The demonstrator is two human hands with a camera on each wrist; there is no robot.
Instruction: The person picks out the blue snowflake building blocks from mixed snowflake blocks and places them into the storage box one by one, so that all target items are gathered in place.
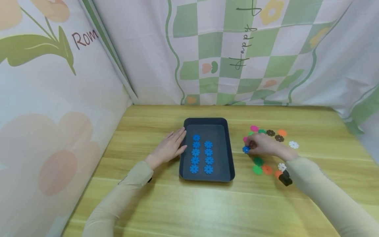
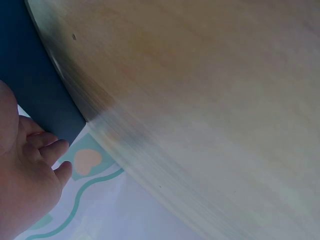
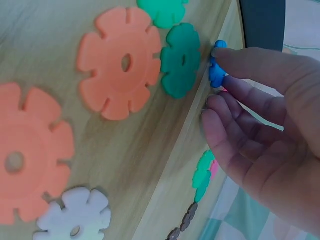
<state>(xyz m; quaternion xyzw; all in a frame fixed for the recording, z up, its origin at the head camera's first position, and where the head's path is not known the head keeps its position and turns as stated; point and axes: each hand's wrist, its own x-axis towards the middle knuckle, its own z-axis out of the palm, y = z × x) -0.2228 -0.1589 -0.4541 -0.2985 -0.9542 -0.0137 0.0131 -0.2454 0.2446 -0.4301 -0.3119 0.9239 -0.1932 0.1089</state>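
Observation:
A dark grey tray (image 1: 219,135) lies on the table with two columns of blue notched plastic discs (image 1: 195,152) inside, the left column one longer. My left hand (image 1: 168,146) rests against the tray's left rim, its fingers fairly straight; the left wrist view shows part of that hand (image 2: 35,170) beside the dark tray wall. To the right of the tray, my right hand (image 1: 262,144) pinches a blue notched disc (image 3: 217,65) between thumb and index finger. Its other fingers (image 3: 240,125) are loosely bent.
Around my right hand lie loose discs: pink (image 1: 254,128), brown (image 1: 270,133), orange (image 1: 266,169), green (image 1: 258,161) and white (image 1: 293,144). A black piece (image 1: 285,180) lies near the right sleeve. A patterned curtain (image 1: 207,49) hangs behind the wooden table (image 1: 201,210).

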